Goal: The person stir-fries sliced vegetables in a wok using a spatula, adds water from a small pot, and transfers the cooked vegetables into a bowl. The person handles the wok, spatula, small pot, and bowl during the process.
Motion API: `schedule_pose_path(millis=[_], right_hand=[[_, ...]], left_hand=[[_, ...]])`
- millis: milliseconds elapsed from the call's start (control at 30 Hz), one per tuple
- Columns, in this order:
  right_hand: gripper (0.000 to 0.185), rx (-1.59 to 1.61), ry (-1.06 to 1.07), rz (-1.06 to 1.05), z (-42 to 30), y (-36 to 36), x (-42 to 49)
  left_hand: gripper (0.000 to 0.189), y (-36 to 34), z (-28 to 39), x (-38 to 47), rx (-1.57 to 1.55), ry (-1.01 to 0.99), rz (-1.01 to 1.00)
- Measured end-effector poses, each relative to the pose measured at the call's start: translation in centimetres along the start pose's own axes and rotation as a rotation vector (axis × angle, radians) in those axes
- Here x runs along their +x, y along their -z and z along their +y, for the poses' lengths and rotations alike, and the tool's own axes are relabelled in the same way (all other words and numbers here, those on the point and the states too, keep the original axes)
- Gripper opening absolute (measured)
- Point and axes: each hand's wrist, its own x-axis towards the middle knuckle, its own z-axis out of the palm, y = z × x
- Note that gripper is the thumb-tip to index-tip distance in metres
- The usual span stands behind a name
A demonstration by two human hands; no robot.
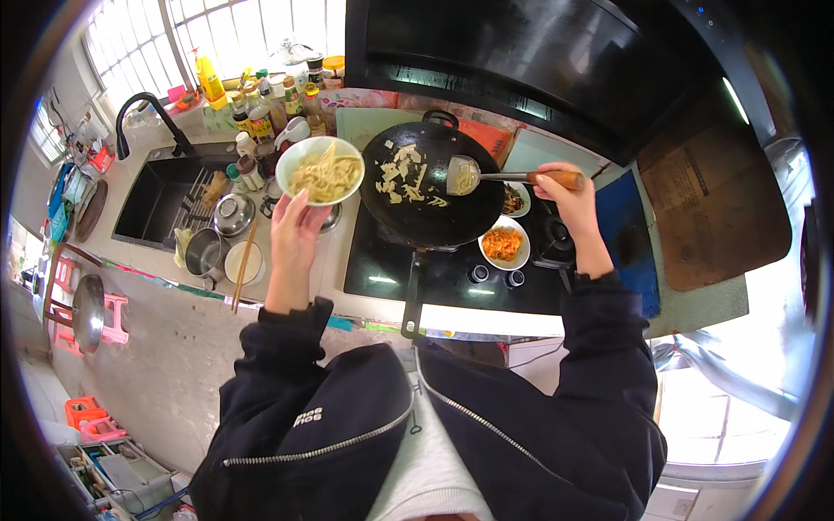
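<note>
My left hand (298, 228) holds up a pale bowl (283, 166) of shredded, yellowish-green food, just left of a black wok (449, 225). The wok stands on the black glass hob, and pale, thin pieces of food (405, 166) lie in its left half. My right hand (565, 192) grips the wooden handle of a metal spatula (464, 174); its blade is over the wok's right half with some food on it. Beside the wok are a white bowl of orange shredded food (503, 245) and, partly hidden, a dish of mixed food (515, 199).
A dark sink (153, 198) lies at the left, with a metal pot (206, 253), a metal lid (234, 215) and chopsticks (244, 268) near it. Several sauce bottles (259, 117) line the back. The wok's long handle (413, 296) points towards me. The range hood (495, 58) hangs above.
</note>
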Motion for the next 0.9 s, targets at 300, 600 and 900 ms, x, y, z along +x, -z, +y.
schedule_pose_path(millis=[300,600,900], right_hand=[[0.015,-0.241,0.280,-0.405,-1.9,-7.4,3.4],[0.026,-0.593,0.732,-0.447,-1.7,-8.1,-0.8],[0.024,-0.455,0.582,-0.553,-1.5,-3.3,-4.1]], left_hand=[[0.037,2.3,2.7,-4.8,-0.018,-0.013,0.116],[0.040,2.5,2.6,-6.3,-0.022,-0.022,0.121],[0.042,2.7,1.6,-6.4,0.041,0.003,0.125]])
